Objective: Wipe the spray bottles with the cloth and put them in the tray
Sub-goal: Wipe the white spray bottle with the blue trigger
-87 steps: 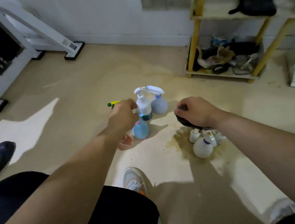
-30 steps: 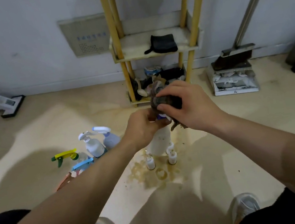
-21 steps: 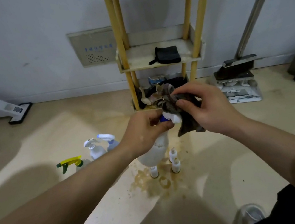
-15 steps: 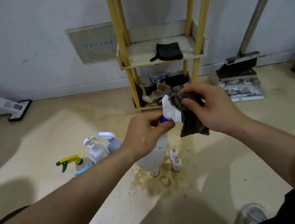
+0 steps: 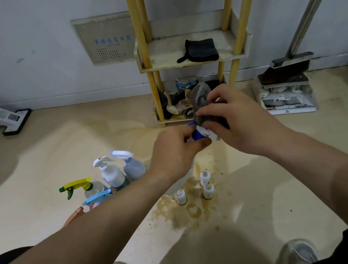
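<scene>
**Head camera:** Above a stained floor [image 5: 35, 168], a person held a white spray bottle [image 5: 184, 180] up between both hands. We saw the left hand [image 5: 176, 152] curled round the bottle's neck, just under its blue-and-white trigger head. We judged that this grip steadied the tilted bottle so the head faced the other hand. The right hand [image 5: 241, 124] pinched a grey cloth [image 5: 201, 101] bunched against the top of that head, with thumb and fingers pressing the fabric onto the plastic. The bunching, we reckoned, let the cloth work round the nozzle. The bottle's pale body hung below the left wrist, clear of the floor. We took the step in hand to be the wiping of this bottle, with the placing not yet done.

To the left, near the left forearm, the other spray bottles [image 5: 112, 177] stood clustered on the floor, apparently waiting their turn. Three small white bottles [image 5: 208, 189] stood at the edge of a brown stain [image 5: 192, 212] beneath the hands. Behind them a yellow-posted rack [image 5: 142, 51] stood against the wall, with a black cloth [image 5: 200, 51] on its lipped middle shelf [image 5: 161, 52]. Which tray the task meant we could not tell, though that shelf may have been it.
</scene>
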`<state>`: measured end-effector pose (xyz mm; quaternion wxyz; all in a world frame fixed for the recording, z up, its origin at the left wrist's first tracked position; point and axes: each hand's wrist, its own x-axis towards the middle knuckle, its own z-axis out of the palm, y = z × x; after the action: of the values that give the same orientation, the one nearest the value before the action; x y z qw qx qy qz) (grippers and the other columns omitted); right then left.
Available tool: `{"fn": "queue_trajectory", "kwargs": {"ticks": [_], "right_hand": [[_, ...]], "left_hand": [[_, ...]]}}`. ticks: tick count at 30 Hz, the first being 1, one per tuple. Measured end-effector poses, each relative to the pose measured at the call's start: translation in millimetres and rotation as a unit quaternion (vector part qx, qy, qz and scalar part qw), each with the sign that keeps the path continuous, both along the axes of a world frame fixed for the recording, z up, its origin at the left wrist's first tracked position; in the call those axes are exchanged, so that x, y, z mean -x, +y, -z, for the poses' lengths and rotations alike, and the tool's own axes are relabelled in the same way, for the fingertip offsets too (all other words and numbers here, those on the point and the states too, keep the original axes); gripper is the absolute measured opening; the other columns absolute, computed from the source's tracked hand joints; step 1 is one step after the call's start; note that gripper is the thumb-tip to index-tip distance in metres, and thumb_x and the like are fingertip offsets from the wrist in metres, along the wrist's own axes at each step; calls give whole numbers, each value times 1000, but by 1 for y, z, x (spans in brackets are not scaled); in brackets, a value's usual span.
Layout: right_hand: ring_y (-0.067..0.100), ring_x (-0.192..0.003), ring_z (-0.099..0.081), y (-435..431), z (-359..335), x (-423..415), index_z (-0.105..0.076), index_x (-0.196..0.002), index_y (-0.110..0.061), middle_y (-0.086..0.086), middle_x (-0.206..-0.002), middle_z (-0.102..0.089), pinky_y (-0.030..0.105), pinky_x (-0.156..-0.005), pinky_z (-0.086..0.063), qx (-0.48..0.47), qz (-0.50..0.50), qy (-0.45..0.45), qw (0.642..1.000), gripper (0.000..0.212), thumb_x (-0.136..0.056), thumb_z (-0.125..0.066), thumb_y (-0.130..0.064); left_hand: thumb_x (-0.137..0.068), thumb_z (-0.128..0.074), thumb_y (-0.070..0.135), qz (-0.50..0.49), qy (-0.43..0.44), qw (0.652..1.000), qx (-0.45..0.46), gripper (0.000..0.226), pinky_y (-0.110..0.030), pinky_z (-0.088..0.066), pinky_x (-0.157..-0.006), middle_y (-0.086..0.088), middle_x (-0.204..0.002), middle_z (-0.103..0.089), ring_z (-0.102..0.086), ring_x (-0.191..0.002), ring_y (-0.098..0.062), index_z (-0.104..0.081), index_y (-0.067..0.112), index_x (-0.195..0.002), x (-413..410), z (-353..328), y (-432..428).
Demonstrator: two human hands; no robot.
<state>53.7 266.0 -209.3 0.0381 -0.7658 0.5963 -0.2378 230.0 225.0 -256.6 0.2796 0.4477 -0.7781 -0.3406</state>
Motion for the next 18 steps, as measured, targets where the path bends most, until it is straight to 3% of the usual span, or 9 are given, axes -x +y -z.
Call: {"fn": "queue_trajectory", "kwargs": {"ticks": [4,8,10,13,14,16,18], "right_hand": [[25,-103,-48,2,-4,-10,-76,-109,-21,1,-112,-49,38,-79,-49,-13,-34,87,996,20,-92,-67,-27],[22,-104,-48,4,-11,-5,-77,-103,-22,-1,-114,-49,37,-85,-47,-49,-56,99,992,16,-94,-65,-27],[17,-100,-50,5,-12,2,-77,-103,-20,-2,-110,-51,29,-84,-44,-36,-35,28,998,18,-92,-64,-26],[2,-94,-46,3,-4,9,-75,-104,-20,-4,-107,-54,5,-84,-37,15,57,-109,992,15,-93,-66,-21],[2,-95,-49,2,0,10,-73,-104,-25,-5,-107,-57,6,-87,-38,20,92,-166,982,13,-94,-65,-20],[5,-99,-59,1,6,6,-68,-100,-33,-9,-106,-64,20,-90,-49,-7,120,-318,940,14,-96,-65,-19],[3,-97,-64,4,11,-5,-66,-98,-34,-14,-102,-67,20,-83,-52,-36,107,-421,900,18,-96,-65,-16]], "left_hand": [[-88,-74,42,-13,-41,999,-1,20,-42,-51,-69,5,-73,-67,-59,-69,-16,-78,25,-100,1,3,-2],[-87,-75,44,-27,-37,999,3,23,-38,-46,-63,4,-63,-61,-53,-61,-15,-77,21,-89,0,3,-5],[-88,-74,42,-30,-27,999,7,20,-35,-43,-62,7,-64,-60,-53,-62,-13,-78,24,-96,-1,1,-8],[-90,-73,36,-33,2,999,3,13,-28,-33,-58,12,-55,-50,-43,-55,-7,-79,25,-94,-3,1,-11],[-90,-73,34,-29,11,1000,-2,13,-28,-33,-59,11,-55,-51,-42,-55,-7,-79,23,-95,-3,1,-10],[-91,-73,31,-8,35,999,-18,16,-31,-43,-64,6,-69,-66,-53,-62,-9,-79,21,-102,-2,-1,-8],[-91,-73,28,11,75,996,-47,20,-36,-55,-80,1,-90,-76,-69,-84,-15,-78,21,-110,0,-4,-7]]}}
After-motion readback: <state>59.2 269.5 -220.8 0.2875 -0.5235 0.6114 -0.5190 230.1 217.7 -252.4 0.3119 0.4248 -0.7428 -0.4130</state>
